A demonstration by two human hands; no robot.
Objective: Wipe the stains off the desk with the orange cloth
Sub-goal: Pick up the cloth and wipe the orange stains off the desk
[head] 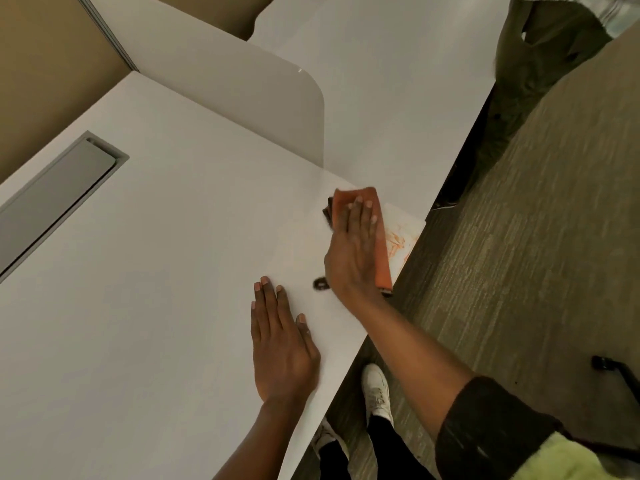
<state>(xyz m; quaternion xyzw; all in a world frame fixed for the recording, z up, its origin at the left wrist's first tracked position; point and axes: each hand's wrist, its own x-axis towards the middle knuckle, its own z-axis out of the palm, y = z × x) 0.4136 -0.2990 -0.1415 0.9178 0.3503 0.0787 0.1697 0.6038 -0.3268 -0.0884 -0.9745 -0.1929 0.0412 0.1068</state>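
r hand [353,251] flat on cloth [379,237] on desk [156,271]; l hand [280,344] left.

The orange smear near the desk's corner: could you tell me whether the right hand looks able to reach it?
Probably yes: the right hand, flat on the orange cloth, lies right beside the smear, with nothing between them.

White desk [156,271] carries the orange cloth [381,237] (beside orange stains [398,244]).

Orange cloth [380,244]; white desk [156,271]; orange stains [398,244]; grey-green streaked carpet [519,237].
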